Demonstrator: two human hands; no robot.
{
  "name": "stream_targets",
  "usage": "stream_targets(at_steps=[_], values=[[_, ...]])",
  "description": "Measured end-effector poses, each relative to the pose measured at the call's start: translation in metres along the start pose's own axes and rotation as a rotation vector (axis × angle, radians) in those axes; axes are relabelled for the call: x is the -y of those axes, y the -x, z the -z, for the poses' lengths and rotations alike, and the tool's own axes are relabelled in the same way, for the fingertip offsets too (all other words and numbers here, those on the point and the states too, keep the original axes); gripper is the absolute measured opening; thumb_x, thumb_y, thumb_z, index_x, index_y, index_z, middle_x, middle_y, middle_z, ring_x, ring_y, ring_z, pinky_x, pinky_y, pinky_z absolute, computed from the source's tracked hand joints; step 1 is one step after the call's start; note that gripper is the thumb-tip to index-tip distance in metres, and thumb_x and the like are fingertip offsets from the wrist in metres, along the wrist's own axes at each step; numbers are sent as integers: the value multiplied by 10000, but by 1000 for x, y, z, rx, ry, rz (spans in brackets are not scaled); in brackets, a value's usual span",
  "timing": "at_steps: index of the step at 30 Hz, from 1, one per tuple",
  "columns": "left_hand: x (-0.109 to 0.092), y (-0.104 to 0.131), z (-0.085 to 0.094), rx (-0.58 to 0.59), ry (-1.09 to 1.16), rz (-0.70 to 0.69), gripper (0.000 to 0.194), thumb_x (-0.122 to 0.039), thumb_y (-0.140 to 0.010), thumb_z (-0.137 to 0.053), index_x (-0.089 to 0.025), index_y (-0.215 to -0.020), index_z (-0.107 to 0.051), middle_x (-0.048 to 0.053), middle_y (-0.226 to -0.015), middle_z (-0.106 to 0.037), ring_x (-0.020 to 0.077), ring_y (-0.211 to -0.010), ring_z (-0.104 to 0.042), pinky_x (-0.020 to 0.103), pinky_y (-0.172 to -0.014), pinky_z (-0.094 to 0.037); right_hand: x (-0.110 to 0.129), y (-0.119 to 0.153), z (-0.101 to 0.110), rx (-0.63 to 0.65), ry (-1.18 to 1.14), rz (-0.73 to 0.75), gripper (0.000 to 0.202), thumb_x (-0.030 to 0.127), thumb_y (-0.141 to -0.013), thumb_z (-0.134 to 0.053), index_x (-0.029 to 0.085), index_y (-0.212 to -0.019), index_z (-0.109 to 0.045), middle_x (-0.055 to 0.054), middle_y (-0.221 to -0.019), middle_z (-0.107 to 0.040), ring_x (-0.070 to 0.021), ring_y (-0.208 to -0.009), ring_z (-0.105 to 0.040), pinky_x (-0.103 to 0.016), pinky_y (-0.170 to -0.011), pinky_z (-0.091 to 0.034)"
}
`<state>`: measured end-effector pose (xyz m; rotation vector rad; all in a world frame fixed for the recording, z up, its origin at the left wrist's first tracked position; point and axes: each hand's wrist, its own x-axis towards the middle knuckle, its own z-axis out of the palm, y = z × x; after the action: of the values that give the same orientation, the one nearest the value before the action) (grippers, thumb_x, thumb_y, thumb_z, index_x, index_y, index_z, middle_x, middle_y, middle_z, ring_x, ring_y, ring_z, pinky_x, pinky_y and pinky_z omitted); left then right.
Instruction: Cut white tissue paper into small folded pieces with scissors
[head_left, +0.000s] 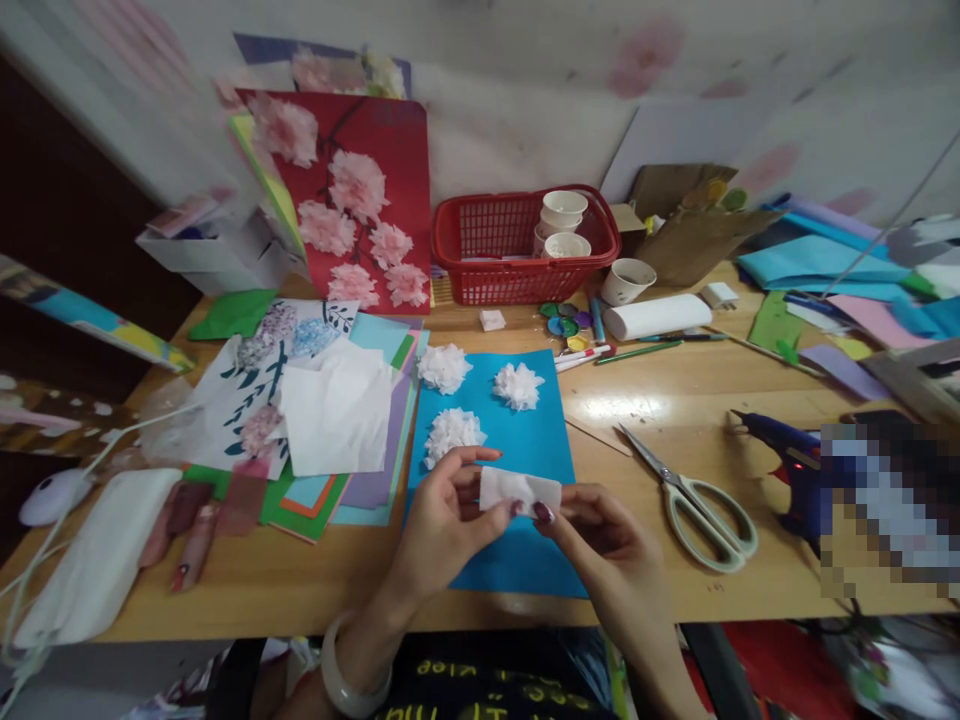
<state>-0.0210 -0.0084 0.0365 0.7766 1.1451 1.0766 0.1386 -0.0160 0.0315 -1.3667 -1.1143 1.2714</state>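
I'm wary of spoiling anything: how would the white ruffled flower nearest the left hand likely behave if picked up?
The white ruffled flower is probably light for its size, since its petals look thin and tissue-like. Its frilly edges would likely crush if pinched. Whether it's stuck to the blue sheet cannot be seen, so it may resist lifting.

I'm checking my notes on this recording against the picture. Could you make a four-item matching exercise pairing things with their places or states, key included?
1. folded white tissue
2. scissors
3. red plastic basket
4. blue paper sheet

A. has paper cups inside
B. lies beneath white ruffled flowers
C. held between left hand and right hand
D. lies between the blue paper sheet and the glue gun

Pairs: 1-C, 2-D, 3-A, 4-B
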Motion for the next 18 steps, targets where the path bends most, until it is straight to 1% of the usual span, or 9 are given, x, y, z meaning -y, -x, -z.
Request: stream_targets(at_steps=[3, 7, 10, 13, 15, 18], values=[[3, -2, -1, 19, -37, 41, 505, -200, -627, -809, -196, -1066, -560, 27, -847, -735, 182, -780, -707, 261, -668, -560, -1, -1, -2, -8, 45, 55, 162, 330, -729, -755, 197, -785, -682, -25, -660, -732, -172, -597, -689, -259, -575, -567], [6, -5, 0, 22, -63, 49, 455, -184, -670, -767, -197, -1079, -568, 26, -841, -733, 171, -776, -702, 254, -670, -543, -3, -3, -2, -7, 61, 70, 156, 332, -744, -742, 195, -782, -678, -23, -642, -726, -175, -585, -687, -257, -556, -561], [5, -6, 2, 22, -59, 65, 463, -138, -670, -743, -194, -1092, -561, 2, -791, -718, 150, -711, -692, 230, -618, -526, -3, -4, -1, 21, 107, 110, 155, 349, -801, -684, 195, -785, -687, -22, -646, -719, -173, -596, -685, -248, -562, -552], [3, -6, 3, 40, -43, 94, 482, -105, -660, -737, -194, -1096, -554, -8, -780, -718, 139, -695, -689, 228, -627, -529, -4, -5, -2, 39, 201, 171, 207, 351, -849, -628, 194, -727, -684, -10, -617, -691, -159, -567, -655, -230, -540, -519], [1, -6, 4, 53, -42, 105, 472, -108, -669, -737, -191, -1095, -552, -6, -775, -725, 135, -693, -689, 232, -641, -534, -6, -5, -3, 47, 227, 160, 222, 344, -864, -615, 196, -708, -669, 1, -601, -672, -148, -548, -639, -216, -521, -497], [-1, -7, 6, 47, -40, 122, 428, -158, -694, -742, -179, -1077, -552, -4, -726, -725, 133, -628, -681, 235, -597, -537, -10, -5, -5, 48, 194, 112, 199, 342, -878, -602, 200, -756, -667, 9, -583, -664, -146, -528, -638, -208, -498, -489]])
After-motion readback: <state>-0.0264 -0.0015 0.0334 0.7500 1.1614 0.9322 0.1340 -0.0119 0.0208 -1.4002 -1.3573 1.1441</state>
